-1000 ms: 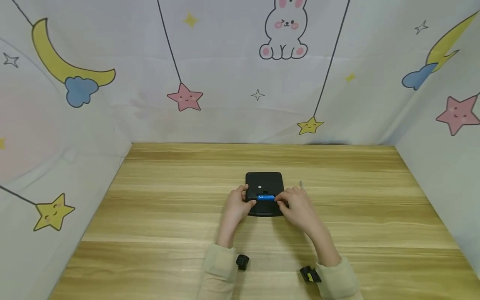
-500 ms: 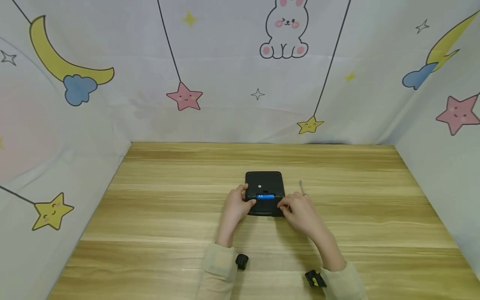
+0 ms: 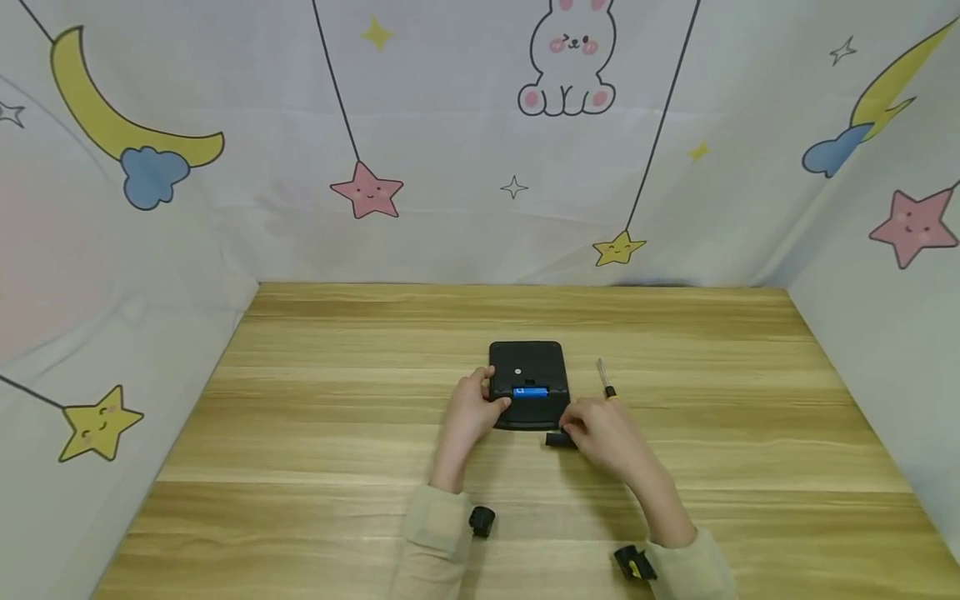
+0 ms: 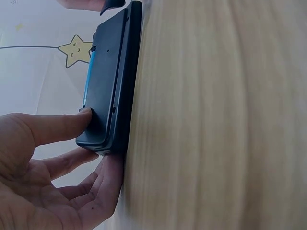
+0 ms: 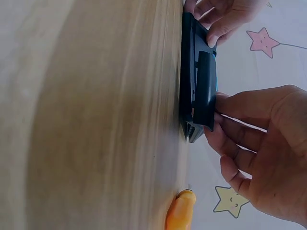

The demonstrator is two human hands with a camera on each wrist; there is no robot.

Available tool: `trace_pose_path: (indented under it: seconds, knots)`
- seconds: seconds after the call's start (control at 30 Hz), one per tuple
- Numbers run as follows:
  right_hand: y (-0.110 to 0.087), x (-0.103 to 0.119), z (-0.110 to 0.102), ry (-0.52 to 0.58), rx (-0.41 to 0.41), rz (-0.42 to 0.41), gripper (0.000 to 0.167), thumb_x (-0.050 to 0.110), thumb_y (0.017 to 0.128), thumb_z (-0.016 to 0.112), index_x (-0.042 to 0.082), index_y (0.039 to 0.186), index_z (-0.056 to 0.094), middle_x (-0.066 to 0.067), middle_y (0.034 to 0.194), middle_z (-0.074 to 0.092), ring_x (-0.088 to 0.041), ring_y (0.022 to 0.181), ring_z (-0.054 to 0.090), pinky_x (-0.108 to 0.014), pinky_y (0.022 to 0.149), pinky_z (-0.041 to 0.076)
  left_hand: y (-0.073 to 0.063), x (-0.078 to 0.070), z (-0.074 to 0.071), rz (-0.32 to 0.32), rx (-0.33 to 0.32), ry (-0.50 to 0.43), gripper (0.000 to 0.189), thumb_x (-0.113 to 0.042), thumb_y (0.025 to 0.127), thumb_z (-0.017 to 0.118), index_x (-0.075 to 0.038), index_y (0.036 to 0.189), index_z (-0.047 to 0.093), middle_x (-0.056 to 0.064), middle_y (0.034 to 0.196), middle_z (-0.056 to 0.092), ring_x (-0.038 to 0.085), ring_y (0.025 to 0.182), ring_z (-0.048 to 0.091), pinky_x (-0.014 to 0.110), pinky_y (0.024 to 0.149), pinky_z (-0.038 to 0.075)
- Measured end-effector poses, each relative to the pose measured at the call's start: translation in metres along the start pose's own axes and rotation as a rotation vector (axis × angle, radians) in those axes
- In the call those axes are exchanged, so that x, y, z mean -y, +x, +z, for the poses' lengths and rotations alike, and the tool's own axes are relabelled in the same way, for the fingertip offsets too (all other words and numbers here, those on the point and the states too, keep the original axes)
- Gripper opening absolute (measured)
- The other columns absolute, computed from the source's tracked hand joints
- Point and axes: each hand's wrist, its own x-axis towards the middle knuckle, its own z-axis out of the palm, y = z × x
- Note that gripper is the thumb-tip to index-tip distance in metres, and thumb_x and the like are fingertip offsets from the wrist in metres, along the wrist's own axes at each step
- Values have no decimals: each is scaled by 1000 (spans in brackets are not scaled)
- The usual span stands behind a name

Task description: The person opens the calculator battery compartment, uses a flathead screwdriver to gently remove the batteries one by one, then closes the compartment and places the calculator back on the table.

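A flat black calculator-like device [image 3: 528,360] lies on the table with its battery side up. A blue battery [image 3: 530,392] sits in its uncovered slot. My left hand [image 3: 471,417] grips the device's left edge; in the left wrist view the thumb lies on top and the fingers are at the side. My right hand [image 3: 600,427] pinches a black battery cover [image 5: 205,91] between thumb and fingers. In the head view the cover is just below the device's lower right corner. The device's front face is hidden.
A small screwdriver [image 3: 606,379] lies right of the device, beyond my right hand; its orange handle [image 5: 181,211] shows in the right wrist view. A printed cloth [image 3: 450,242] stands behind the wooden table [image 3: 337,400] and along its sides.
My right hand has moved from beside the battery down and right, to the device's lower right corner, and now shows holding the cover. The left hand keeps its grip on the device.
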Motion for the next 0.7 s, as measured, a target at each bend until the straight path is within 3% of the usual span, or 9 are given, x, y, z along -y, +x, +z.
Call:
trace_pose_path:
  seconds: [0.7]
  knots:
    - [-5,-3,6,6,94,53,6,8,80,73,14,77,74,4,77,69,-6,66,58,-24,62,47,1,5,1,4,-7,5,53,-12,82,75,-6,131,56,13,95,57,23,84,51,34,73,42]
